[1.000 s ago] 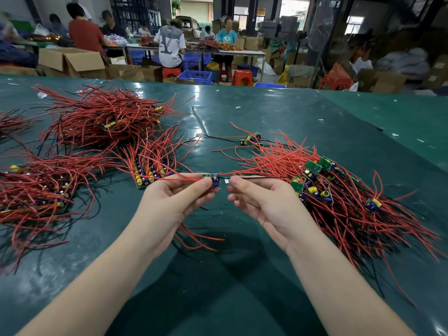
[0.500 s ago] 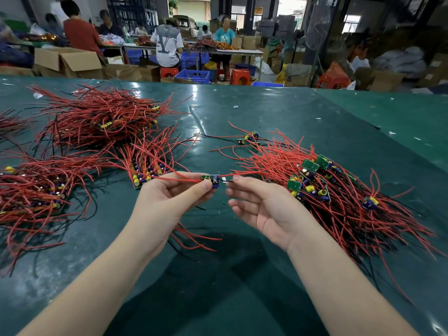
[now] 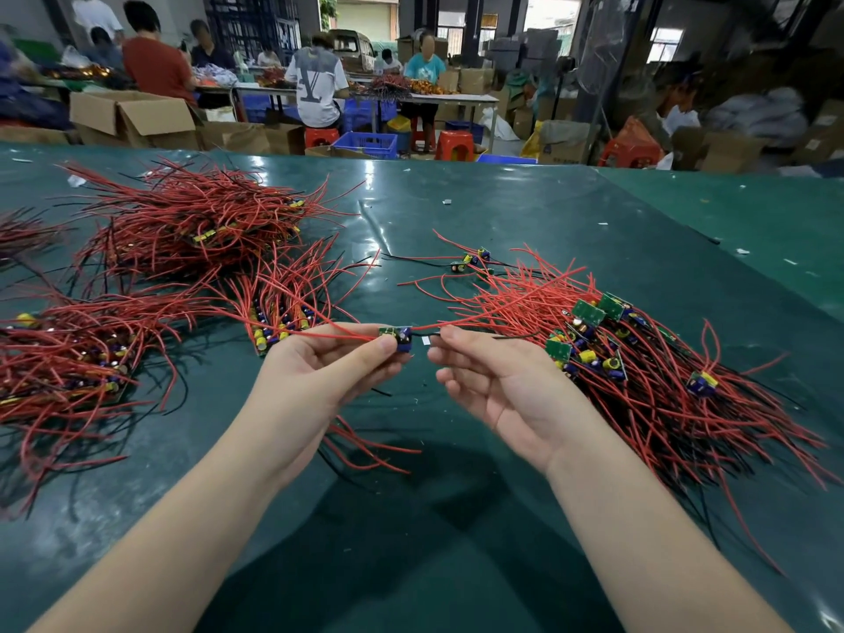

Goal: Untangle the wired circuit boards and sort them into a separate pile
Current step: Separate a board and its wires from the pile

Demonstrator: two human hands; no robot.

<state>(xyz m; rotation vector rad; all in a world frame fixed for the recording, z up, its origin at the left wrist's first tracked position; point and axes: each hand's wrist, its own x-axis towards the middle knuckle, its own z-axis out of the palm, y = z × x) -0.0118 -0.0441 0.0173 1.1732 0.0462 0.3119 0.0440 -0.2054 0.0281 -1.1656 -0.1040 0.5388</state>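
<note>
**Ease one board free of the tangle**

Your left hand (image 3: 319,381) pinches a small circuit board (image 3: 396,336) between thumb and fingertips, above the green table (image 3: 502,221), between the piles. Your right hand (image 3: 498,386) pinches that board's black wire (image 3: 493,336) just to the right of it. The red wire (image 3: 479,312) trails right into the tangled pile (image 3: 639,367). Draw the wires out slowly; if one snags, stop and lift the crossing strands rather than tugging. Then lay the board on the sorted pile (image 3: 283,312) at near left, wires aligned.
</note>
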